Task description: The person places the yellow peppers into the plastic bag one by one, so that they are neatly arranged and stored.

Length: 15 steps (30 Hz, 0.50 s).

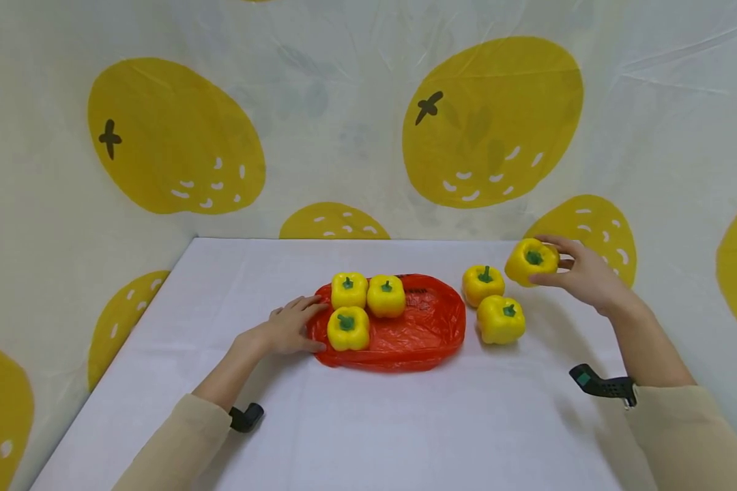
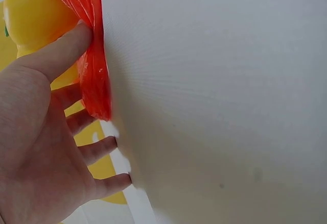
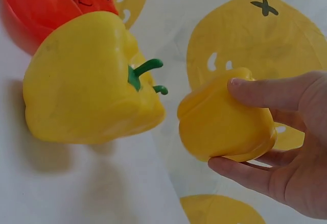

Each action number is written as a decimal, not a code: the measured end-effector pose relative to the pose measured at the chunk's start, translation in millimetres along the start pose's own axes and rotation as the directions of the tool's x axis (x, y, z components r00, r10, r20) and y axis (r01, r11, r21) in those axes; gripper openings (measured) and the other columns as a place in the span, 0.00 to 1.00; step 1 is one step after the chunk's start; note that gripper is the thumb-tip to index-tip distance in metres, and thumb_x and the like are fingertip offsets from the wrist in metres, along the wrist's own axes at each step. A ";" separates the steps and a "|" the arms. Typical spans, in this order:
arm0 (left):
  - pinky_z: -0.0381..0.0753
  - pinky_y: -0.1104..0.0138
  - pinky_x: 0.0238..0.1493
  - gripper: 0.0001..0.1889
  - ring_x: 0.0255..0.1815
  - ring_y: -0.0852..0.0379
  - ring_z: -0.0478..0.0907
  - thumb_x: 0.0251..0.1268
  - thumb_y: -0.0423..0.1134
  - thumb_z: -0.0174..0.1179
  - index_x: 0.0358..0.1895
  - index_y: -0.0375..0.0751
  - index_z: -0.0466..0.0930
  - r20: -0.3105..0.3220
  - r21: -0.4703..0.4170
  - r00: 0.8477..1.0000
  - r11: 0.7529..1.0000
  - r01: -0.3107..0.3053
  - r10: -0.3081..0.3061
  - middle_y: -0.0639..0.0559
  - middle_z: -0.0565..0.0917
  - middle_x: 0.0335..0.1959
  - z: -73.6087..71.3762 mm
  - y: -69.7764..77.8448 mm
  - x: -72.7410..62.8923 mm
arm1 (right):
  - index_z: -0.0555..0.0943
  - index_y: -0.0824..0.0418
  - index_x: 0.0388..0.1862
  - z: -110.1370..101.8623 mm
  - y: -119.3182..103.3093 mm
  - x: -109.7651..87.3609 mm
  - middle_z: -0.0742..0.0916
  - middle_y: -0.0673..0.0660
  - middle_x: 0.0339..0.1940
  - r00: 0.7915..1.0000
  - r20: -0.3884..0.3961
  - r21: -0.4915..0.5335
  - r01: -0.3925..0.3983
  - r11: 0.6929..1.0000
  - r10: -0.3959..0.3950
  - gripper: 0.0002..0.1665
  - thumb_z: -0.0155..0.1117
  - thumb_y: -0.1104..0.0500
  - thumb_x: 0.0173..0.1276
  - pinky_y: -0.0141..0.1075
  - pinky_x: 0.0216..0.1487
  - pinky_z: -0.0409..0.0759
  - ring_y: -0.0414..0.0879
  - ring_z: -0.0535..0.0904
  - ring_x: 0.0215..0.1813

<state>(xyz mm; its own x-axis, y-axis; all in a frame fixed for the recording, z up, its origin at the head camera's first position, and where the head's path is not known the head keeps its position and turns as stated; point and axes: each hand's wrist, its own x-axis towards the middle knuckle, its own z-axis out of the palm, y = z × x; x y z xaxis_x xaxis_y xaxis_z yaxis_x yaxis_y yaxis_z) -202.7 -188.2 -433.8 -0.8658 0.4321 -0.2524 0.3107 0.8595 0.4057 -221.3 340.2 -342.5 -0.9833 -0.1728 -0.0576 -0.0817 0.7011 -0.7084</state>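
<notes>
My right hand (image 1: 592, 276) grips a yellow bell pepper (image 1: 531, 262) with a green stem and holds it up at the table's far right. In the right wrist view, thumb and fingers lie on opposite sides of this pepper (image 3: 227, 119). With fingers spread, my left hand (image 1: 290, 327) touches the left end of a red plastic bag (image 1: 426, 327). The left wrist view has the thumb against the bag's edge (image 2: 94, 81). Three yellow bell peppers, one of them in front (image 1: 349, 331), sit upright on the bag's left half.
Just right of the bag, two more yellow bell peppers stand on the white table (image 1: 417, 429), one upright (image 1: 482, 286) and one tilted (image 1: 501, 320). A pale curtain (image 1: 338, 123) with large yellow fruit prints hangs behind the table and around its sides.
</notes>
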 end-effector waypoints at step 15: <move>0.49 0.29 0.72 0.45 0.80 0.33 0.48 0.63 0.54 0.70 0.80 0.48 0.61 0.001 0.001 1.000 1.000 -0.004 0.004 0.40 0.56 0.81 0.1 -0.4 -0.2 | 0.57 0.56 0.84 -2.1 -35.7 -9.1 0.67 0.69 0.76 0.999 0.009 0.000 0.037 0.999 -0.037 0.51 0.73 0.47 0.69 0.71 0.63 0.69 0.73 0.64 0.71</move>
<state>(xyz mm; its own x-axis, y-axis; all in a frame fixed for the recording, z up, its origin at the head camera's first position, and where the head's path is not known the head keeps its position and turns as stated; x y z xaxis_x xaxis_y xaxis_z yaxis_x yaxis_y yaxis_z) -202.6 -188.5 -434.0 -0.8640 0.4361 -0.2515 0.3150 0.8580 0.4056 -209.8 318.2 -315.3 -0.9780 -0.2052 -0.0380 -0.1180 0.6939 -0.7103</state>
